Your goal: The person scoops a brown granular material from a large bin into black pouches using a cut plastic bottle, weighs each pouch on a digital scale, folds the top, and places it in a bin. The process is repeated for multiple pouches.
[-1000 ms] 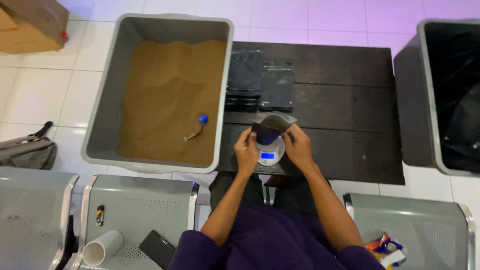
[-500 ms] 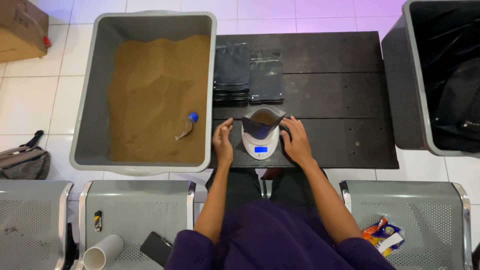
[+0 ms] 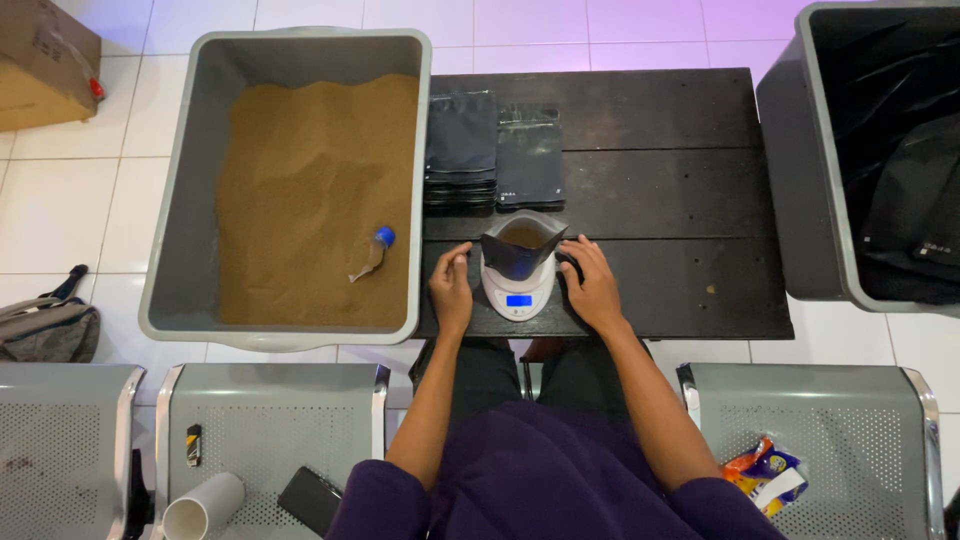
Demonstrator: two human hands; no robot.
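A dark stand-up pouch [image 3: 521, 246], open at the top with brown powder inside, stands on a small white digital scale [image 3: 517, 296] with a lit blue display. The scale sits on a dark wooden table [image 3: 660, 190]. My left hand [image 3: 451, 288] rests on the table just left of the scale, fingers loosely curled, holding nothing. My right hand [image 3: 592, 286] lies flat on the table just right of the scale, also holding nothing. Neither hand touches the pouch.
A large grey tub [image 3: 180, 190] of brown powder stands at the left, with a cut plastic bottle scoop [image 3: 368, 254] lying in it. Two stacks of flat dark pouches [image 3: 490, 150] lie behind the scale. A grey bin [image 3: 790, 110] holding dark bags stands right. Metal bench seats [image 3: 270, 420] lie below.
My hands let go of the pouch and moved apart, settling on the table either side of the scale. The pouch stays standing on the scale.
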